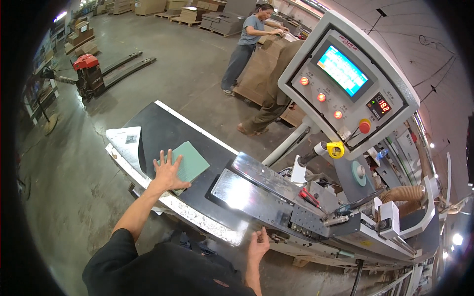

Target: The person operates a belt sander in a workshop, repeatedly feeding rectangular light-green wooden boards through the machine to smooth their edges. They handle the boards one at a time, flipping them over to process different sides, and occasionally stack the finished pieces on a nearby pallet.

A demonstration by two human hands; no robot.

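My left hand point(169, 172) lies with fingers spread on a stack of pale green square sheets or panels point(191, 160), its thumb by the near corner. The stack rests on the black bed point(163, 123) of a long machine. Beside it, a white printed paper point(127, 143) hangs over the bed's left end. At the machine's front edge my right hand point(258, 242) is closed, fingertips together; whatever they may hold is hidden. Further along, a shiny metal plate point(237, 190) runs toward the machine's working parts.
A control panel point(345, 84) with a lit screen and red buttons rises on a post at the right. A yellow tape measure point(335, 149) hangs below it. Beyond the machine a person point(247, 44) works at stacked boards. A red pallet truck point(89, 74) stands far left.
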